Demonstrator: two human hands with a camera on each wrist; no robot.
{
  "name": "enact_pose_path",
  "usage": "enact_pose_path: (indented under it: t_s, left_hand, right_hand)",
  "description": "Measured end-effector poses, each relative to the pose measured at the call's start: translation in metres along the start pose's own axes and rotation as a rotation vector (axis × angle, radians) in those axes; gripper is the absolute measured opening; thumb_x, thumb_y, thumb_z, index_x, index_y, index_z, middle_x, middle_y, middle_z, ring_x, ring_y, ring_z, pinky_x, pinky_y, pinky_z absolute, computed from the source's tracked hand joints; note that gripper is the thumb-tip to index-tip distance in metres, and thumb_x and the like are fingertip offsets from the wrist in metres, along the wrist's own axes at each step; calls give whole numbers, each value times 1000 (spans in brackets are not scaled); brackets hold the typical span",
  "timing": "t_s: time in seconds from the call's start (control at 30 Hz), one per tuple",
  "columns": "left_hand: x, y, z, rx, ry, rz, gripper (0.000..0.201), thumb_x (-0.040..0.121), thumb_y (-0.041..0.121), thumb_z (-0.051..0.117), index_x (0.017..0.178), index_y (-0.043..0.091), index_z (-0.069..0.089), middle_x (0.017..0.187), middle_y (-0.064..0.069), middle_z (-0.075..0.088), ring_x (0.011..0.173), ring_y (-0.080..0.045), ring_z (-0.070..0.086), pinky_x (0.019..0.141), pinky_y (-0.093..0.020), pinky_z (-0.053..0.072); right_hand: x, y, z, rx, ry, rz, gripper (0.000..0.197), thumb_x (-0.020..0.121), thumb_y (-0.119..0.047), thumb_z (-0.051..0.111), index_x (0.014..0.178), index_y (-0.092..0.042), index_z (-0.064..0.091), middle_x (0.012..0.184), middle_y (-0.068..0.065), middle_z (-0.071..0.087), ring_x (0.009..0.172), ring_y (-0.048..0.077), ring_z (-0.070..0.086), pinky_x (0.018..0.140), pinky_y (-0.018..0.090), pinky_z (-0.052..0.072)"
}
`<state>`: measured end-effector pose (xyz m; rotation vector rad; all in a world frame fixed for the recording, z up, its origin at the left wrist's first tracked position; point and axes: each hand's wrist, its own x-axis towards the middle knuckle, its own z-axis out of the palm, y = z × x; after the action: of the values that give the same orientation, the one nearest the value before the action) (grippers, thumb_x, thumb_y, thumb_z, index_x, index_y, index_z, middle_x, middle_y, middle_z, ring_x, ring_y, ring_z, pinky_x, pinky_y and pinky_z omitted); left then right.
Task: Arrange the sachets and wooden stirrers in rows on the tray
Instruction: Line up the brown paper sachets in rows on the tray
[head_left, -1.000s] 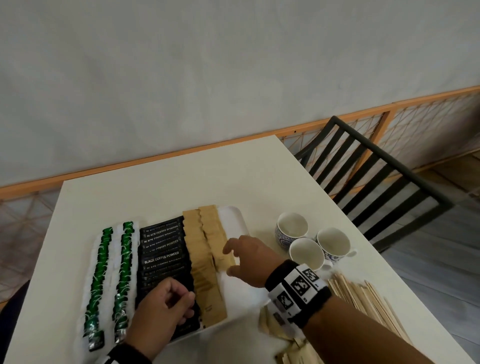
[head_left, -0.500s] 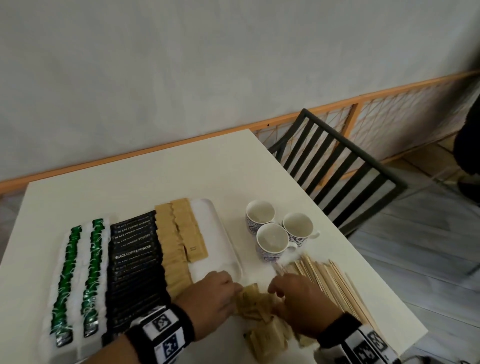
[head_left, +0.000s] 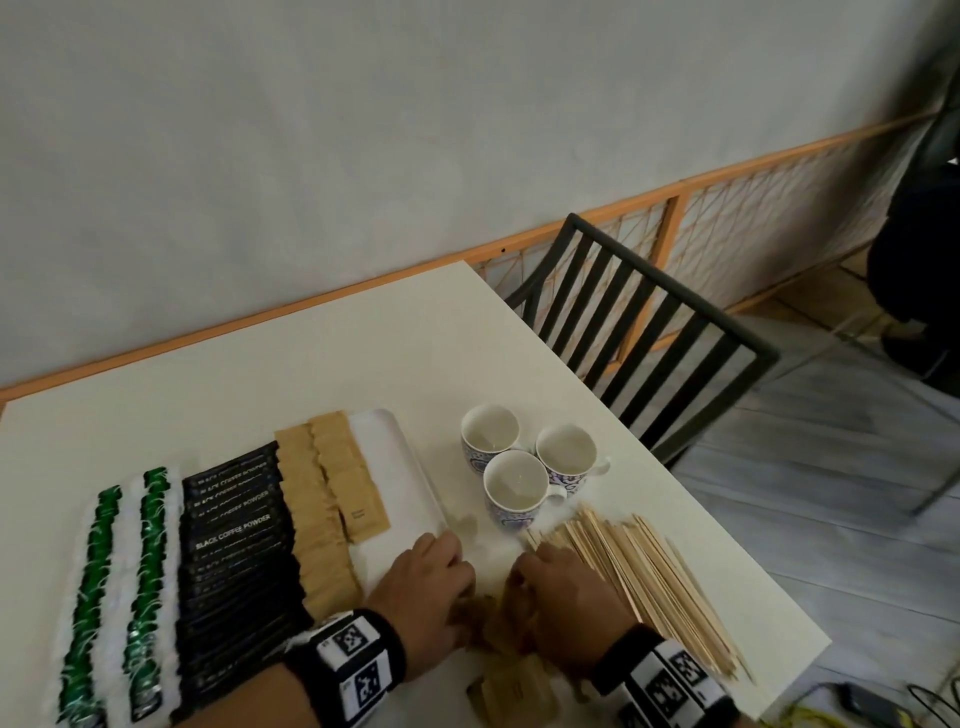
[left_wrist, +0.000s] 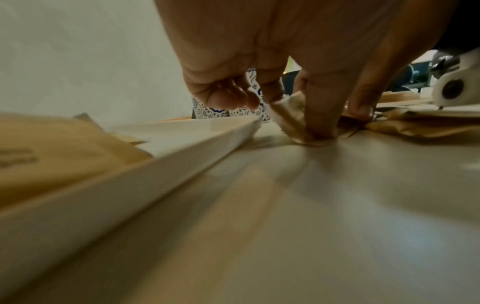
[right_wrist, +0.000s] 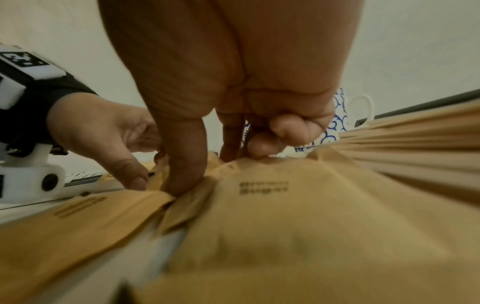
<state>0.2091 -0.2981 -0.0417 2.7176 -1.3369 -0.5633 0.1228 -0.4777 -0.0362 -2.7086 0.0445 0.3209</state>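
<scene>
Loose brown sachets heaped on tabletop near front edge, just right of tray. Left hand pinches one sachet. Right hand fingers curled, thumb pressing into heap, apparently gripping sachet; view blurred. Wooden stirrers lie along tabletop's right edge; three cups behind them.

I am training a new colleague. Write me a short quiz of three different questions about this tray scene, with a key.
1. True or false: the wooden stirrers already lie on the tray.
2. How many cups stand on the table?
3. Both hands work at which pile? A) green sachets B) loose brown sachets C) black sachets

Key: 1 false; 2 three; 3 B: left hand and right hand pinch there.
</scene>
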Motion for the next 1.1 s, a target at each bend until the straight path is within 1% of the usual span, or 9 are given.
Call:
enact_pose_path:
  t_s: [0.3,0.37,0.43,0.53,0.7,0.77,0.83,0.97,1.1]
  left_hand:
    - [-28,-16,3,-404,-14,-132,17,85,48,58,87,33,51,89,14,53,89,-6,49,73,-23,39]
    - [-35,-15,2,-474,-6,-156,19,83,46,61,77,36,47,78,18,53,80,-3,52,66,-20,39]
    - [-42,-16,2,-526,8,-171,22,82,44,63,73,38,45,70,19,52,72,1,50,65,-20,40]
    - [-53,-22,0,-653,92,-186,17,85,34,64,75,34,50,63,21,56,63,4,50,62,-19,39]
    - [-84,-46,-7,-944,355,-421,12,94,19,59,85,25,65,68,3,66,59,-8,61,58,-24,51]
    - [-96,-56,-11,-1033,400,-533,12,96,20,55,91,23,65,75,-1,69,66,-19,65,61,-30,53]
    - [-106,-62,-15,-1056,423,-604,15,97,23,53,89,20,65,73,-5,70,64,-18,63,59,-28,51]
    - [-121,-70,-19,-1067,478,-689,19,96,25,55,84,17,68,69,-5,68,60,-13,59,59,-27,47]
    - [-127,-70,-22,-1117,502,-762,17,96,25,55,87,19,69,79,-5,69,70,-19,62,62,-31,50]
  right_hand:
    - [13,-6,10,97,15,-136,35,85,-49,48,101,-20,61,102,-2,61,88,11,41,68,7,27]
    - [14,-8,12,104,-41,-148,51,77,-58,37,102,-21,63,103,0,62,92,14,46,75,15,36]
    - [16,-12,10,42,-97,-158,42,84,-50,45,106,-21,64,106,2,63,99,19,51,83,25,41]
    - [19,-20,2,-9,-160,-216,26,90,-36,56,106,-19,67,106,4,64,98,19,52,83,26,41]
    - [39,-36,-16,208,-138,-205,19,85,-37,64,91,-20,70,67,-18,52,63,-4,50,60,3,30]
    - [54,-48,-20,239,-102,-158,6,84,-28,65,81,-23,66,61,-18,46,56,-5,43,56,7,30]
    - [71,-64,-22,270,-80,-86,21,83,-22,64,66,-27,54,60,-13,50,57,1,45,56,15,36]
    - [106,-91,-23,305,-139,73,18,85,-31,62,76,-15,66,72,-1,71,57,7,57,50,18,47]
    - [137,-101,-5,232,-199,170,32,82,-23,65,55,-15,49,72,7,65,78,25,65,65,29,55]
